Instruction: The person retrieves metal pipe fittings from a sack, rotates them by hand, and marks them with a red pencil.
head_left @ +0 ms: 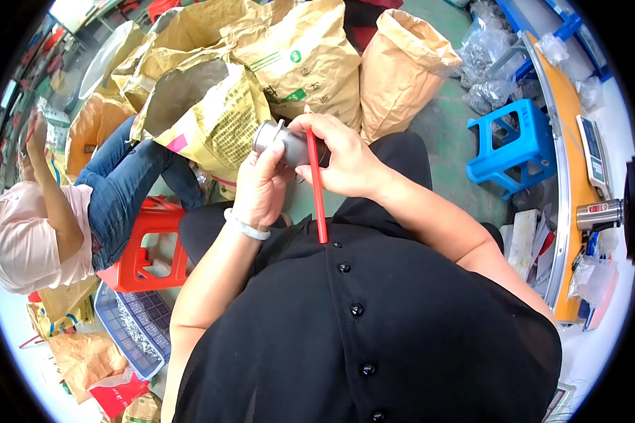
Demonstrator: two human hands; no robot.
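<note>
ok so you've got the gray metal part (296,151) up in front of your tummy, btwn both hands. L hand (262,176) has it pinched, thumb on the near side by the rim end, other fingers mostly hidden behind. R hand (342,156) is curled round the other end, thumb & index on it, w/ a red stick (318,194) at its fingers, running across the part & down to your black shirt (416,317). Can't tell exactly how the stick's gripped tho. Past your hands there's an open yellow sack (222,113), w/ a tan sack (406,74) further R. Blue stool (518,144) is on your R, near the bench (568,120) w/ a scale (594,155) on it. Co-worker (42,240) in jeans sits L on a red stool (144,247), fwiw.
</note>
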